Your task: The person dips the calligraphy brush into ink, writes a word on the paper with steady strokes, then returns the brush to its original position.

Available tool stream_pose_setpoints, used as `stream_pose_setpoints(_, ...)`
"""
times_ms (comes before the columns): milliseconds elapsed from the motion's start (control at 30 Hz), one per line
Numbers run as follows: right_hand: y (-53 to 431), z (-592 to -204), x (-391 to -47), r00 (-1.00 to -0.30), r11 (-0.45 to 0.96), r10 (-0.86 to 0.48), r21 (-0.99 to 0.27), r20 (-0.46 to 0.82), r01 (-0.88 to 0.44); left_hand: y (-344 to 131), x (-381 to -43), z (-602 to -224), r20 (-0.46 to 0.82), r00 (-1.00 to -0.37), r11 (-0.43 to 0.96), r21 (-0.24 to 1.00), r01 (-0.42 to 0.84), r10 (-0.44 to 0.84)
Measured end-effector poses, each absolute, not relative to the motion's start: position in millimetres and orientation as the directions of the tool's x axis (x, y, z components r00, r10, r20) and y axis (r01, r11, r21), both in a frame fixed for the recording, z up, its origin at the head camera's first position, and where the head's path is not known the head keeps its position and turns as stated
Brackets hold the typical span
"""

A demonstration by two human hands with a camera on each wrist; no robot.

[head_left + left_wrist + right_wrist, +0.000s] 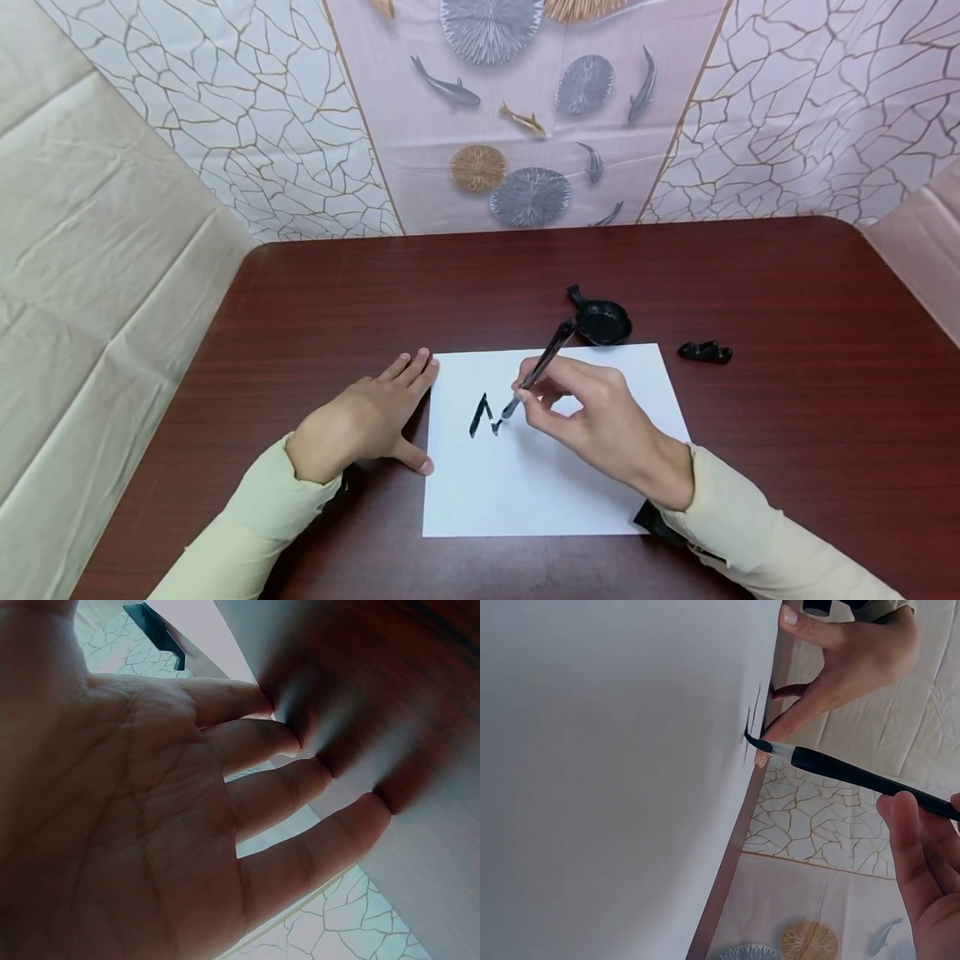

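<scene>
My right hand (592, 408) pinches a dark-handled ink brush (855, 775) between thumb and fingers. The brush slants, and its black tip touches a white sheet of paper (540, 500), at the lower end of a thin ink stroke. Beside it a thicker black stroke (477, 415) leans up to meet the thin one in a peak. My left hand (367, 421) rests at the paper's left edge with fingers spread, the thumb tip and fingertips at that border. In the left wrist view its palm and straight fingers (300, 862) show, fingertips against the dark wooden surface.
Just beyond the paper's far edge sits a small black dish (603, 322) with a short handle. A black brush rest (705, 352) lies to its right. The reddish-brown table (360, 292) ends at a patterned cloth backdrop (300, 125), with plain cloth at both sides.
</scene>
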State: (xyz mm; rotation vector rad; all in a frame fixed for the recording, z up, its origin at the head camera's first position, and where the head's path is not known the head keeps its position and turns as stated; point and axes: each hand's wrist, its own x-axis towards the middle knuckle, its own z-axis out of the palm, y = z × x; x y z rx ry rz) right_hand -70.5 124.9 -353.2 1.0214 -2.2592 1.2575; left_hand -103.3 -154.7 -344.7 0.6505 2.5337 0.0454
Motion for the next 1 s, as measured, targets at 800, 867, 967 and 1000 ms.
stream_pose_setpoints(800, 133, -351, -82, -0.661, 0.389, -0.338, -0.540, 0.670, -0.746, -156, -104, -345, -0.490, -0.748, 0.888, 0.147, 0.436, 0.448)
stream_pose_setpoints(867, 135, -348, -81, -0.665, 0.393, -0.328, -0.543, 0.671, -0.742, -156, -104, -346, -0.492, -0.748, 0.889, 0.146, 0.434, 0.446)
stream_pose_setpoints(967, 139, -344, -79, -0.666, 0.397, -0.309, -0.544, 0.679, -0.739, -155, -104, -346, -0.492, -0.746, 0.888, 0.154, 0.432, 0.448)
stream_pose_setpoints(1000, 140, -344, -78, -0.665, 0.401, -0.304, -0.542, 0.682, -0.739, -154, -104, -346, -0.492, -0.745, 0.888, 0.158, 0.432, 0.450)
